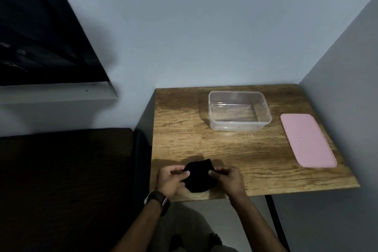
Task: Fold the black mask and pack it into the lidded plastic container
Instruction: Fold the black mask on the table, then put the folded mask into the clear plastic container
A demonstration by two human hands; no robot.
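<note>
The black mask (199,176) lies bunched near the front left edge of the wooden table (245,149). My left hand (170,180) pinches its left side and my right hand (229,180) pinches its right side, fingers closed on the cloth. The clear plastic container (239,127) stands open and empty at the back middle of the table, well beyond the hands. Its pink lid (306,139) lies flat on the table to the right of the container.
The table sits in a corner, with walls behind and on the right. A dark padded surface (65,180) lies to the left, below a dark window (41,37). A black watch (157,200) is on my left wrist.
</note>
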